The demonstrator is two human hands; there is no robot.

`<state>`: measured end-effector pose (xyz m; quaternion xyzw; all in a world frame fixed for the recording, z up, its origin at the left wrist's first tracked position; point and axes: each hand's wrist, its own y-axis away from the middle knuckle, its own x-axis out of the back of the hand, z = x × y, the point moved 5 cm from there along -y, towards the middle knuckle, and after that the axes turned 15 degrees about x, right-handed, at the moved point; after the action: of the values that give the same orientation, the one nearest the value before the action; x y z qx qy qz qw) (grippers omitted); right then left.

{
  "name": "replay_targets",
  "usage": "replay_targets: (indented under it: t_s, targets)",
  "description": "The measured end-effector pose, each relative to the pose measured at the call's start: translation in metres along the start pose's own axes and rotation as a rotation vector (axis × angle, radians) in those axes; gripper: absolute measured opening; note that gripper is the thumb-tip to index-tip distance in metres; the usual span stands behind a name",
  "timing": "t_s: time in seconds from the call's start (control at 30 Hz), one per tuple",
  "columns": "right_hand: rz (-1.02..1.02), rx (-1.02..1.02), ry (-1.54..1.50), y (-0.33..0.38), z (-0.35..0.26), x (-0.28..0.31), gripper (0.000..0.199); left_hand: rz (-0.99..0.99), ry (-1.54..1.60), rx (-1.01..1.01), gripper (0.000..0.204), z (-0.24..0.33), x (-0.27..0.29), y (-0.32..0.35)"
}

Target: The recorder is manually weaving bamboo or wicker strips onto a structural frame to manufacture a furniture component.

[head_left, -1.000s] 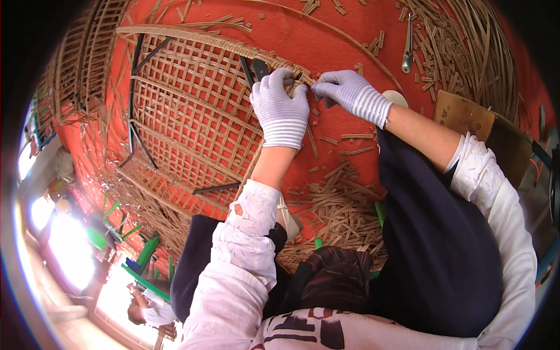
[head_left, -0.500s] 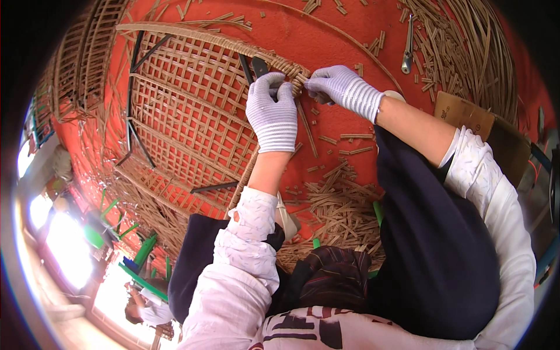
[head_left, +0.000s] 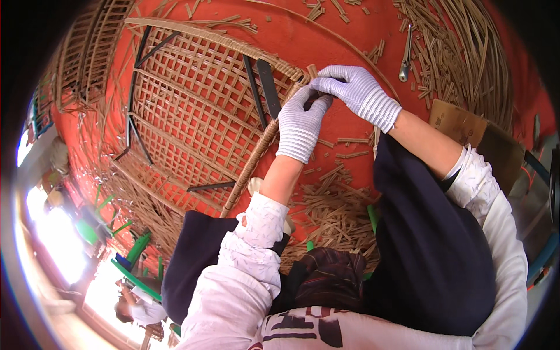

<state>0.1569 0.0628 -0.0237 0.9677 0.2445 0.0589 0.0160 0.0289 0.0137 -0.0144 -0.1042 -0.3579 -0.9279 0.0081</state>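
Note:
A brown woven wicker panel (head_left: 192,111) with a wrapped rim and black metal struts lies in front of me. Both my hands wear striped grey-white gloves and meet at its near right corner. My left hand (head_left: 300,128) is closed in a pinch beside the rim, its fingertips against those of the other hand; what they hold is hidden. My right hand (head_left: 357,93) is closed just outside the corner, and a short brown wicker strip (head_left: 312,70) sticks out beyond its fingers. A black flat bar (head_left: 268,87) shows on the panel near my left hand.
Pliers-like metal tool (head_left: 406,55) lies at the upper right, by cut strip pieces and a bundle of long strips (head_left: 490,52). A cardboard box (head_left: 458,123) stands right. Scraps (head_left: 338,213) are heaped between my legs. Another person (head_left: 140,309) sits at the lower left.
My left hand has moved right, off the panel's corner to meet my right hand. The black bar and the rim it covered now show. My right hand has shifted slightly right.

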Motion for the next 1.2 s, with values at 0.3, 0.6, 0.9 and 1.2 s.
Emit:
replay_targets:
  t_s: [0.3, 0.6, 0.9, 1.2]
  targets:
    - [0.014, -0.252, -0.090, 0.008, 0.004, 0.020, 0.026, 0.039, 0.038, 0.166, 0.022, -0.024, 0.010, 0.000]
    - [-0.162, -0.272, -0.011, 0.024, 0.028, -0.007, 0.027, 0.012, 0.187, 0.253, 0.021, -0.047, -0.004, -0.002]
    - [-0.121, -0.312, -0.082, 0.026, 0.023, -0.005, 0.030, 0.037, 0.206, 0.274, 0.022, -0.040, -0.001, -0.004]
    - [-0.107, -0.277, -0.039, 0.026, 0.021, -0.002, 0.030, 0.078, 0.260, 0.331, 0.021, -0.033, 0.000, -0.012]
